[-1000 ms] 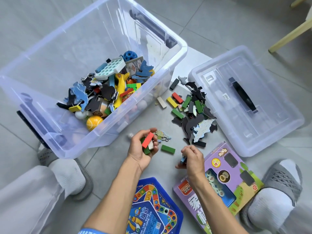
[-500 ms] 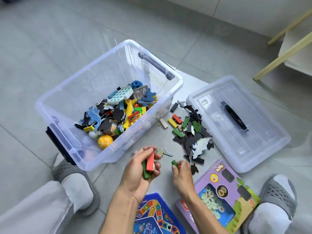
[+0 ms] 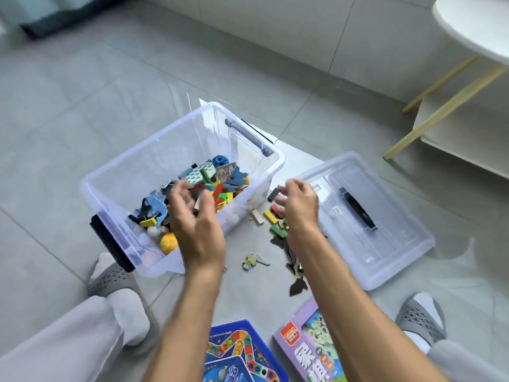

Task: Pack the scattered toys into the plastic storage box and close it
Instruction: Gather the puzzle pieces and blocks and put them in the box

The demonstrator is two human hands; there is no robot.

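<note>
The clear plastic storage box (image 3: 115,172) stands open on the floor, its bottom covered with mixed toys (image 3: 220,183). My left hand (image 3: 197,224) hovers over the box's near right wall, fingers spread and nothing in it. Between box and lid lie loose pieces: a yellow block (image 3: 271,216), a green block (image 3: 278,231), a tan block (image 3: 257,216) and dark puzzle shapes (image 3: 297,286). My right hand (image 3: 300,208) is above this pile, its curled fingertips at a dark grey block (image 3: 273,194); blur hides whether it grips. The clear lid (image 3: 385,244) lies at the right.
A blue game board (image 3: 239,354) and a purple toy carton (image 3: 311,351) lie near me between my slippered feet (image 3: 110,277) (image 3: 421,318). A small printed figure piece (image 3: 253,261) lies in front of the box. A white table with wooden legs (image 3: 446,106) stands at the upper right.
My left hand carried its red and green blocks up over the box and opened. My right hand went from near me to the far end of the pile. The view pulled back.
</note>
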